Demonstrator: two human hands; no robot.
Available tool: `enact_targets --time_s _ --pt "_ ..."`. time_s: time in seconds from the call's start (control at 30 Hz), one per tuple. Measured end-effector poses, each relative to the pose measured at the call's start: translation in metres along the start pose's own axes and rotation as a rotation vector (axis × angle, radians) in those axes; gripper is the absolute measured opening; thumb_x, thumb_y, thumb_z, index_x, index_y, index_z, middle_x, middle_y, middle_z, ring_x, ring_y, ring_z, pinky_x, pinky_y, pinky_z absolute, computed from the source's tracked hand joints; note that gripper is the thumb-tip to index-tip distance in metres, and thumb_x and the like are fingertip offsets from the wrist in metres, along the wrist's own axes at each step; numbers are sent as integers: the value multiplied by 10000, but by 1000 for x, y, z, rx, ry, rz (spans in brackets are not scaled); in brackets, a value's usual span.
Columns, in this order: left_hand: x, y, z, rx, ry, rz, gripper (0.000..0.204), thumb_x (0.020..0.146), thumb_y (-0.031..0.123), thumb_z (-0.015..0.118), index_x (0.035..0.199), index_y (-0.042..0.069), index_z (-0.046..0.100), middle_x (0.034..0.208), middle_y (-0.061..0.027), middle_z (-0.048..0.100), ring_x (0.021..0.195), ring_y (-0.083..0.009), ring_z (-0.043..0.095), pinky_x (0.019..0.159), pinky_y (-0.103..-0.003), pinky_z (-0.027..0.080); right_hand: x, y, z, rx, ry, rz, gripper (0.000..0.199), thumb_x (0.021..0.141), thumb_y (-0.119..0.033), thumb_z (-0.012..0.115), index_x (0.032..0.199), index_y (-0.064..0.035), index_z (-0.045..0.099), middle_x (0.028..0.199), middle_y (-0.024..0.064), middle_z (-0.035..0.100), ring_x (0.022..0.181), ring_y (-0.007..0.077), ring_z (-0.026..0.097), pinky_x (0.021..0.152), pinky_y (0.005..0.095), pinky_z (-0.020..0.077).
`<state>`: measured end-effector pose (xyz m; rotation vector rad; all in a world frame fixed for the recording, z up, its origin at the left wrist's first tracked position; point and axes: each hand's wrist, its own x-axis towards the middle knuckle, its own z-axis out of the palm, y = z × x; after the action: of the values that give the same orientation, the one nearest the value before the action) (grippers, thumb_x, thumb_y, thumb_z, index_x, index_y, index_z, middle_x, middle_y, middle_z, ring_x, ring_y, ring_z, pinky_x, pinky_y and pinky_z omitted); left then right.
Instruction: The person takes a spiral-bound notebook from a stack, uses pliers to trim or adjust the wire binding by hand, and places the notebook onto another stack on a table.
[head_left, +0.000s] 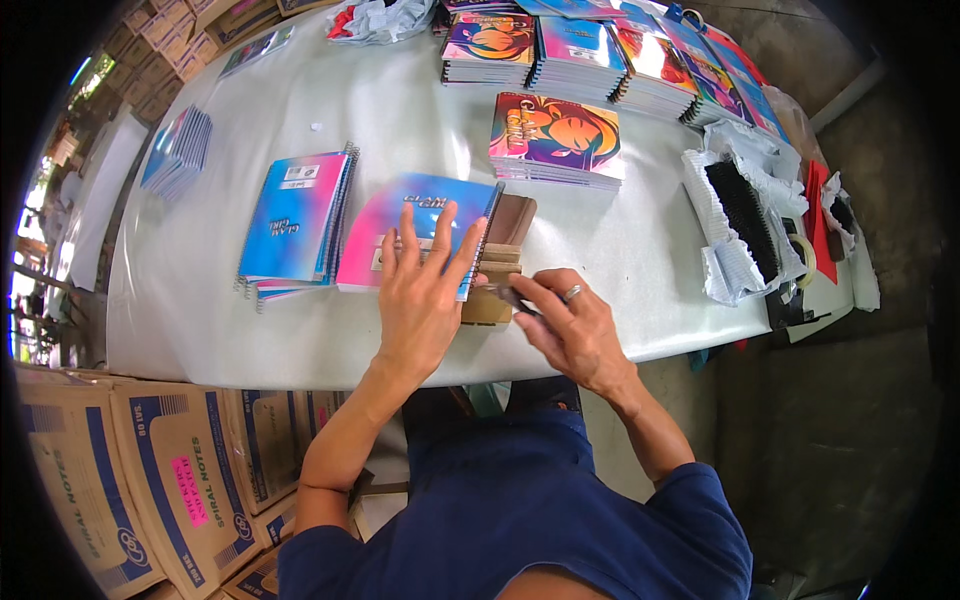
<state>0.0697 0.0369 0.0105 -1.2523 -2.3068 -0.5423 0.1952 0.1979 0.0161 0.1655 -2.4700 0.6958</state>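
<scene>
Along the lower left of the frame stand cardboard boxes point(180, 480), at least three fronts showing, their contents hidden. Just above them the near edge of the pale bench point(230, 350) bows across the frame, with bare surface between that edge and the notebooks.

Mid-frame, one blue-and-pink notebook point(370, 230) lies with its spiral edge to the right, over one brown wooden block point(513, 225). The left hand point(420, 290) rests flat on the cover, its grip spread, fingers apart. The right hand point(580, 340), one ring on it, has its grip closed, pinching a dark tool point(510, 297) just beside the lower end of the spiral; the tool's tip is too small to make out.

Left of this notebook lies one pile of similar notebooks point(293, 225), at least two deep. At the right of the frame, a torn white wrapper point(715, 275) holds a bundle of black coils point(745, 215), too many to count; one tape roll point(803, 258) sits beside it, near the bench's right end.

Farther up, one orange-and-purple stack point(555, 140) stands apart, open surface on its left. At the upper left sits one tilted stack point(178, 152). Along the top right, at least four piles point(580, 45) stand side by side; one crumpled plastic bag point(385, 22) lies to their left.
</scene>
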Motion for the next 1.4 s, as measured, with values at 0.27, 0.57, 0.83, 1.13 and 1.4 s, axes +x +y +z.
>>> enact_targets --time_s 0.27,0.57,0.83,1.13,1.4 --pt "0 -2 3 -12 29 -35 634 782 60 704 1385 146 524 1456 -85 466 1332 -433 392 1033 -546 352 8 1 8 -58 -20 -108 406 811 -173 735 1179 -54 612 1030 103 561 847 262 589 706 376 525" --pt "-4 -6 4 -5 60 8 647 762 -11 669 1378 132 531 1441 -65 491 1338 -410 402 1054 -547 328 19 9 -3 991 -602 660 281 993 -229 549 1088 19 638 721 101 604 704 187 608 610 302 505" --pt "23 -80 -47 -121 357 -159 584 782 -7 678 1335 152 578 1362 -34 575 1313 -322 467 1023 -430 421 26 78 -45 67 -99 380 222 952 -148 596 1098 14 642 955 151 637 779 248 641 661 343 520" --pt "-36 -170 -51 -95 -342 -302 706 738 136 765 1395 213 516 1460 -24 477 1435 -341 279 1156 -506 229 19 231 -33 -203 314 294 265 880 -247 694 925 13 668 946 164 662 828 322 643 731 410 497" --pt "-20 -167 -51 -200 -183 -323 724 761 193 769 1424 206 479 1525 -42 391 1460 -365 200 1174 -522 170 72 296 -35 225 152 864 386 682 -292 810 654 50 633 540 85 538 475 167 530 522 308 453"
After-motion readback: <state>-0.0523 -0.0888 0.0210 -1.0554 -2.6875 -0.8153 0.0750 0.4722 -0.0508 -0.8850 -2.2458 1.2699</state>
